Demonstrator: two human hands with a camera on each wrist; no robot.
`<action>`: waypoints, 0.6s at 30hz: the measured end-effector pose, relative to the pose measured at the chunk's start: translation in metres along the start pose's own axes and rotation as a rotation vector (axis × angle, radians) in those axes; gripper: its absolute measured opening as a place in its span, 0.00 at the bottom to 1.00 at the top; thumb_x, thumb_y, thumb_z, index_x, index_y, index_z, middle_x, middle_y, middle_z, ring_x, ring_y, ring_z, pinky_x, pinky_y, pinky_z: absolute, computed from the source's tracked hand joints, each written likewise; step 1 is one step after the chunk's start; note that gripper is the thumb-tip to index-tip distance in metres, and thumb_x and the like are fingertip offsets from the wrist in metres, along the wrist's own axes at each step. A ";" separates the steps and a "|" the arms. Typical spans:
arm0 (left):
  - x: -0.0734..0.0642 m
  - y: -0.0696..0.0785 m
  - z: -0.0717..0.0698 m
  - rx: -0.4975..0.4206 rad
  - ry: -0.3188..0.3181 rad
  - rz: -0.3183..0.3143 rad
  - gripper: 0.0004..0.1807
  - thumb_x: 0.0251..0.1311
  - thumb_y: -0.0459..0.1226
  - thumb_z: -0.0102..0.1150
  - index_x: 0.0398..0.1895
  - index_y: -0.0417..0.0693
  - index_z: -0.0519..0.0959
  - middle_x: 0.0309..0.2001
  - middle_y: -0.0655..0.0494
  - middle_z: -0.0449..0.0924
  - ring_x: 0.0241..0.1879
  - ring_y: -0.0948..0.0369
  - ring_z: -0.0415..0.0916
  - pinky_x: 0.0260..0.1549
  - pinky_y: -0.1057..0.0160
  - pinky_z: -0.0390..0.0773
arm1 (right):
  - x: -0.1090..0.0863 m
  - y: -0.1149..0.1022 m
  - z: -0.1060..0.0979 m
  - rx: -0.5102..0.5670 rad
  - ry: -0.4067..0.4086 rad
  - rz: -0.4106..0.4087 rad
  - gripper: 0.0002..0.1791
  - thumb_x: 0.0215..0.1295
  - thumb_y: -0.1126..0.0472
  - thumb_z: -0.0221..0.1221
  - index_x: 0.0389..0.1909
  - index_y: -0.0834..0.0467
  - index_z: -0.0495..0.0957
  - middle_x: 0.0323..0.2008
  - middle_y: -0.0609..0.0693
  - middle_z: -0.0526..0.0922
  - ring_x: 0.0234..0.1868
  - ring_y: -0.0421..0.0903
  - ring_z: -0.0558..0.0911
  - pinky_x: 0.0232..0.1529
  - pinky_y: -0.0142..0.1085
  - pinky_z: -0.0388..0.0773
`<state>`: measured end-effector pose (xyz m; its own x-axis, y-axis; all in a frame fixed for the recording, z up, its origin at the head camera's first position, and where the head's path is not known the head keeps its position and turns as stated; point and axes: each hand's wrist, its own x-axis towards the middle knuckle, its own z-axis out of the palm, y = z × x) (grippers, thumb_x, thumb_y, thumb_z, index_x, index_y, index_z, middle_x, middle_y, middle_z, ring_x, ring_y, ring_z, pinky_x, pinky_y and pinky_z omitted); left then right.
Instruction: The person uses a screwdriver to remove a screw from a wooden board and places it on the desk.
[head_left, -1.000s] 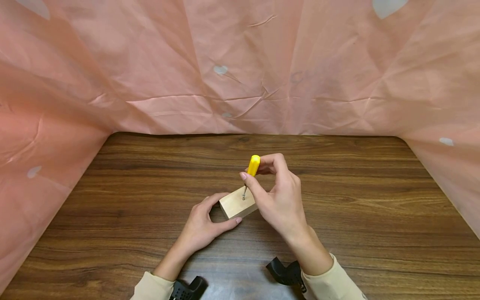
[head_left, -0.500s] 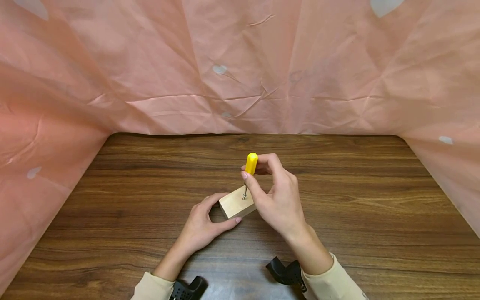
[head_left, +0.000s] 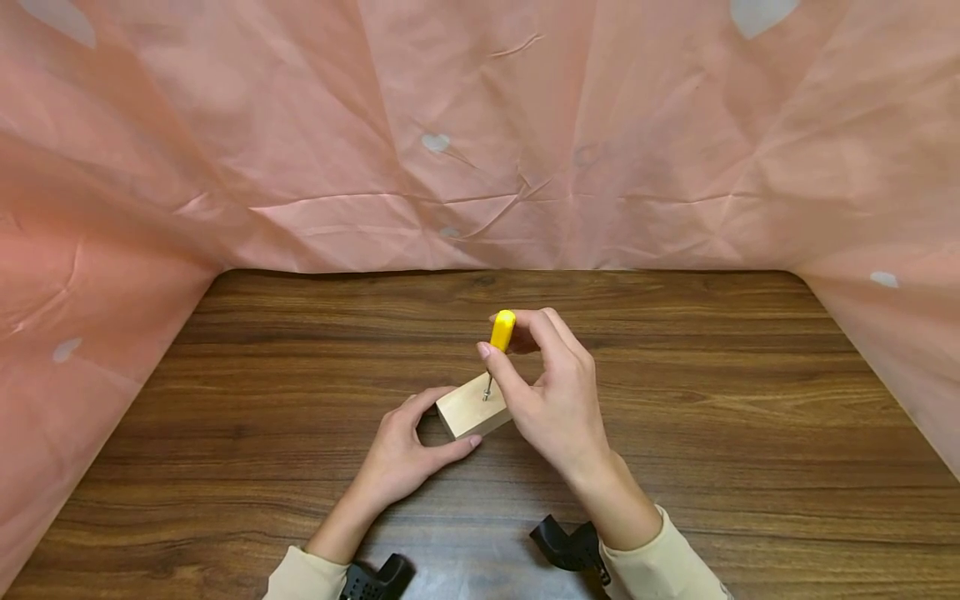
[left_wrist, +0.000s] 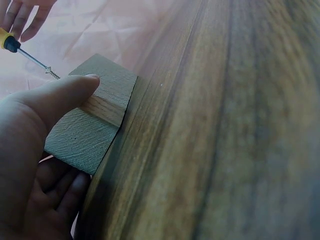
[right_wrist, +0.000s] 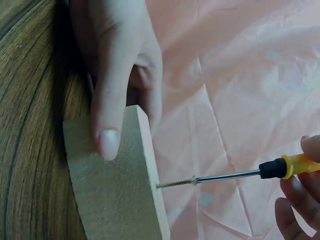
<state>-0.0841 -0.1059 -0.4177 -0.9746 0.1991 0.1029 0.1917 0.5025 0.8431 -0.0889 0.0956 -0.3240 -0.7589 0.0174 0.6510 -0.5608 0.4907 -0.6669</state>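
Gripping the wooden block [head_left: 467,408] on the table [head_left: 720,400], the left hand [head_left: 401,448] lies at its left end, thumb along the near face and fingers round the far side. The right hand [head_left: 561,398] pinches the screwdriver [head_left: 502,329] by its yellow handle between thumb and fingers. The screwdriver's tip meets the head of 1 screw [right_wrist: 176,184], which stands at the block's upper face (most of its thread exposed). Markings: 1 faint mark [head_left: 588,156] on the pink cloth [head_left: 300,125] behind the table, too blurred to read.
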 end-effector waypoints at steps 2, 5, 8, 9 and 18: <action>0.000 0.000 0.000 0.000 0.002 0.000 0.32 0.51 0.47 0.85 0.62 0.67 0.84 0.55 0.67 0.88 0.56 0.63 0.82 0.63 0.51 0.77 | 0.000 -0.001 -0.001 0.004 -0.012 0.001 0.18 0.65 0.63 0.73 0.54 0.58 0.85 0.39 0.49 0.85 0.41 0.44 0.87 0.46 0.41 0.84; 0.000 0.000 0.000 -0.004 0.002 -0.002 0.32 0.51 0.48 0.86 0.61 0.67 0.84 0.55 0.67 0.88 0.55 0.63 0.82 0.63 0.51 0.77 | 0.000 -0.002 -0.001 0.021 -0.020 0.028 0.21 0.65 0.65 0.72 0.58 0.59 0.81 0.40 0.49 0.88 0.42 0.44 0.87 0.49 0.42 0.85; 0.000 0.000 0.000 -0.008 0.000 -0.004 0.32 0.51 0.48 0.86 0.61 0.68 0.84 0.55 0.67 0.88 0.55 0.63 0.82 0.63 0.51 0.77 | 0.000 -0.003 0.000 0.030 -0.012 0.048 0.21 0.65 0.66 0.71 0.57 0.61 0.78 0.41 0.50 0.90 0.42 0.45 0.88 0.50 0.42 0.85; 0.000 0.000 0.000 -0.010 0.000 -0.006 0.32 0.51 0.48 0.86 0.61 0.68 0.84 0.55 0.67 0.88 0.56 0.63 0.82 0.63 0.51 0.77 | 0.000 -0.003 0.000 0.036 -0.009 0.053 0.20 0.65 0.67 0.71 0.56 0.61 0.78 0.40 0.50 0.90 0.42 0.45 0.88 0.50 0.42 0.85; 0.000 0.000 0.000 -0.019 -0.009 -0.013 0.32 0.52 0.48 0.85 0.62 0.68 0.83 0.56 0.67 0.88 0.57 0.63 0.82 0.64 0.50 0.76 | 0.000 -0.004 -0.001 0.037 0.007 0.058 0.16 0.64 0.66 0.71 0.51 0.59 0.82 0.42 0.48 0.90 0.42 0.44 0.88 0.50 0.39 0.84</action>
<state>-0.0843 -0.1059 -0.4174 -0.9759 0.2001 0.0874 0.1768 0.4894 0.8539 -0.0864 0.0945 -0.3215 -0.7880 0.0511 0.6135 -0.5281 0.4560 -0.7164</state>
